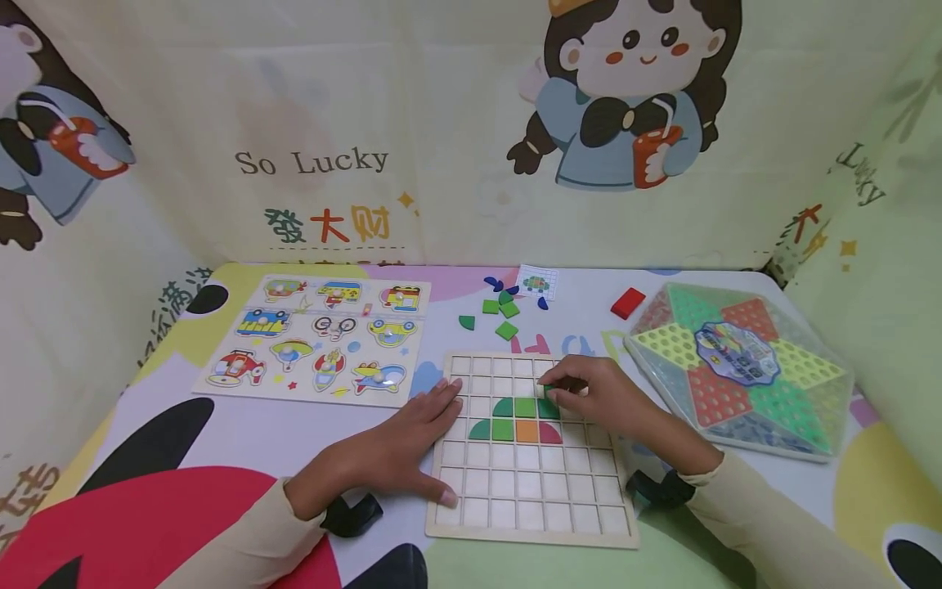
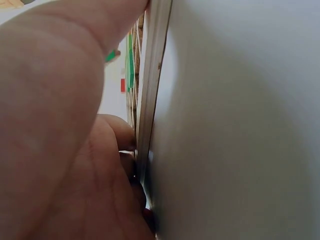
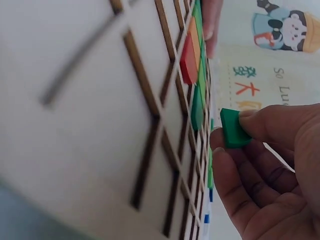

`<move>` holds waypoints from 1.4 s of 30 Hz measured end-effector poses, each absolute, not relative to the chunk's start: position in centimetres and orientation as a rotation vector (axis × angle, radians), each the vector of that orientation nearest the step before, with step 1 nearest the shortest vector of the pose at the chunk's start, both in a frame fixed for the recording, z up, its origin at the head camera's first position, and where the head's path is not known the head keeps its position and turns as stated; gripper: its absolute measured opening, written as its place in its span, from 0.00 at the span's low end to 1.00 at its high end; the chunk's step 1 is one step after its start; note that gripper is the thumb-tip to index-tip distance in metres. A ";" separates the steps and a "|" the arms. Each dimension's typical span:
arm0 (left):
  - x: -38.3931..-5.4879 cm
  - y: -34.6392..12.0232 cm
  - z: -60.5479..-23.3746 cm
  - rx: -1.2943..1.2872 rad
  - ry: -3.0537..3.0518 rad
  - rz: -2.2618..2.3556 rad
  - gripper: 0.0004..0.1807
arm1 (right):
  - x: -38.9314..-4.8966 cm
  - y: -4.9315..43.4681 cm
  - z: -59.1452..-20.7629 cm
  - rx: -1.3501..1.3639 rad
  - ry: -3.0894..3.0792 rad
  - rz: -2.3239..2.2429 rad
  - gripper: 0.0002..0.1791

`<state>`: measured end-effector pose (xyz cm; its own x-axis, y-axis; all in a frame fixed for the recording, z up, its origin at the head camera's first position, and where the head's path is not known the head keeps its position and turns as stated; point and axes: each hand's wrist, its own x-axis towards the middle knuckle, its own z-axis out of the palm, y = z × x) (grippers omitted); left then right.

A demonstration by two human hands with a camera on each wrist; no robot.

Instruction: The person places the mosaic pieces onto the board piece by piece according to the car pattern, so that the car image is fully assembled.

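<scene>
A wooden grid board (image 1: 531, 537) lies in front of me. Its upper rows hold dark green quarter-round tiles (image 1: 481, 429), green square tiles (image 1: 525, 406), an orange square tile (image 1: 527, 430) and a red quarter-round tile (image 1: 549, 433). My left hand (image 1: 397, 446) rests along the board's left edge, fingers spread and thumb on the lower frame. Over the grid's upper right part, my right hand (image 1: 599, 397) pinches a dark green tile (image 3: 233, 129) between thumb and fingertips. In the right wrist view this tile is raised off the board, with one curved side.
Loose green squares (image 1: 505, 330), dark blue pieces (image 1: 543, 303) and a small pattern card (image 1: 538, 282) lie beyond the board. A vehicle puzzle (image 1: 316, 339) is at the left. A red block (image 1: 628, 303) and a clear-lidded hexagonal game box (image 1: 743, 368) are at the right.
</scene>
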<state>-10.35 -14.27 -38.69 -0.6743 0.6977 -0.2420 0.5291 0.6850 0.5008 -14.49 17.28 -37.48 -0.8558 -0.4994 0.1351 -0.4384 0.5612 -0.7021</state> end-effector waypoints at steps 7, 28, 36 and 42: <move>-10.3 -14.2 -38.6 0.949 2.474 0.552 0.64 | -13.1 17.8 -37.7 -0.774 2.661 -1.194 0.09; -10.3 -14.1 -38.5 0.945 2.482 0.539 0.63 | -11.5 20.0 -37.5 -0.759 2.536 -1.141 0.07; -10.3 -14.2 -38.4 0.940 2.484 0.535 0.63 | -11.8 20.0 -37.8 -0.786 2.544 -1.124 0.09; -10.3 -14.2 -38.4 0.935 2.482 0.539 0.63 | -11.9 19.5 -37.7 -0.751 2.582 -1.095 0.09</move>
<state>-10.34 -14.21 -38.41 -0.6793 0.6879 -0.2557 0.5199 0.6969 0.4939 -11.91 19.49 -37.65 -0.8397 -0.5427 -0.0177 -0.3646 0.5877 -0.7223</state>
